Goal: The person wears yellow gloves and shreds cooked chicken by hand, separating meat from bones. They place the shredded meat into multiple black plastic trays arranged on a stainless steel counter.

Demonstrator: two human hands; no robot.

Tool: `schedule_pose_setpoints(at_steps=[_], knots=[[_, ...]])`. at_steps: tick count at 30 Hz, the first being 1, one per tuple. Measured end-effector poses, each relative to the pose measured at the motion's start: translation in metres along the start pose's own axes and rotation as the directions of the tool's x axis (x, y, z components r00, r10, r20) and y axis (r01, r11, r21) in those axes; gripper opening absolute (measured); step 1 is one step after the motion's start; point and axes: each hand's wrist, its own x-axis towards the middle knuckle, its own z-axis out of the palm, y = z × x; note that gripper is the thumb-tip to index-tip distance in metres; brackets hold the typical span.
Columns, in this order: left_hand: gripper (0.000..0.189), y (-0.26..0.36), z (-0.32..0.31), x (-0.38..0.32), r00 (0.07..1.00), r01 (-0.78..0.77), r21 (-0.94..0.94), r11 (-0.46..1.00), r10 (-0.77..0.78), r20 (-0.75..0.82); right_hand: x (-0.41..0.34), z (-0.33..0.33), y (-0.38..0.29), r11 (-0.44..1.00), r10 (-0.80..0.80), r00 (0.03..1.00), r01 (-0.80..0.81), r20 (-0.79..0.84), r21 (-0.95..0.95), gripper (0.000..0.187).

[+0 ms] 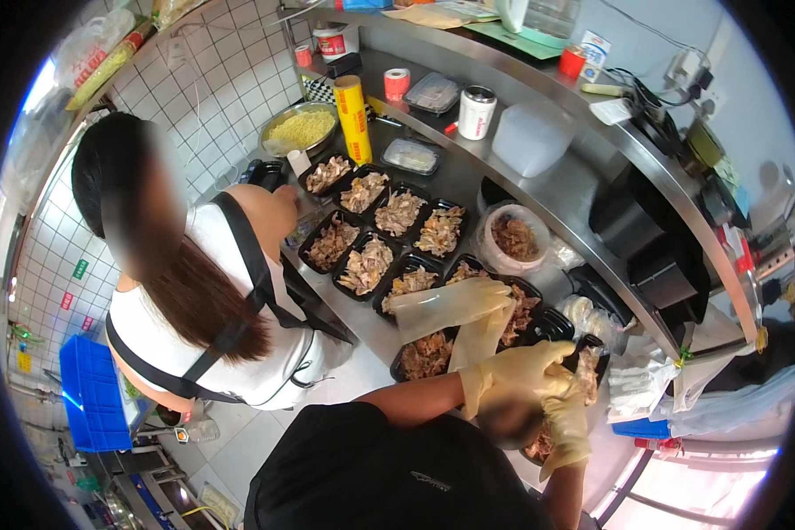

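Observation:
My left hand (518, 374), in a pale yellow glove, reaches across the black trays from the left. My right hand (566, 427), gloved too, comes up from below and meets it; their fingers overlap. Beside the fingertips, a pale piece of meat (588, 374) lies across a black tray (595, 343); whether either hand grips it cannot be told. A blurred patch hides what lies between my wrists. Just below it is shredded meat (538, 447). Two limp yellow gloves (460, 305), with no arms visible in them, lie over meat-filled trays (411, 281).
At left a co-worker (199, 265) stands close to the steel counter. Several meat-filled black trays (364, 265) cover its left part. Behind them are a bag-lined tub (513, 235), a yellow film roll (352, 119) and a noodle bowl (298, 129). A steel shelf (536, 179) overhangs the back.

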Motion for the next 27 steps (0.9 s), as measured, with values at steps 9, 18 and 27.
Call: schedule_pose_setpoints(at_steps=[9, 18, 27], knots=[[0.042, 0.007, 0.058, -0.027, 0.993, 0.025, 0.675, 0.737, 0.057, -0.100, -0.028, -0.015, 0.012, 0.974, 0.061, 0.995, -0.076, 0.073, 0.214, 0.061], [0.028, -0.001, 0.119, -0.002, 0.981, 0.192, 0.909, 0.369, -0.035, -0.193, -0.023, -0.017, 0.033, 0.249, -0.425, 0.897, 0.243, 0.120, -0.938, 0.049], [0.018, -0.059, 0.118, -0.015, 0.968, 0.181, 0.901, 0.393, -0.231, -0.094, -0.009, -0.050, 0.006, 0.353, -0.120, 0.888, 0.455, 0.443, -0.817, 0.041]])
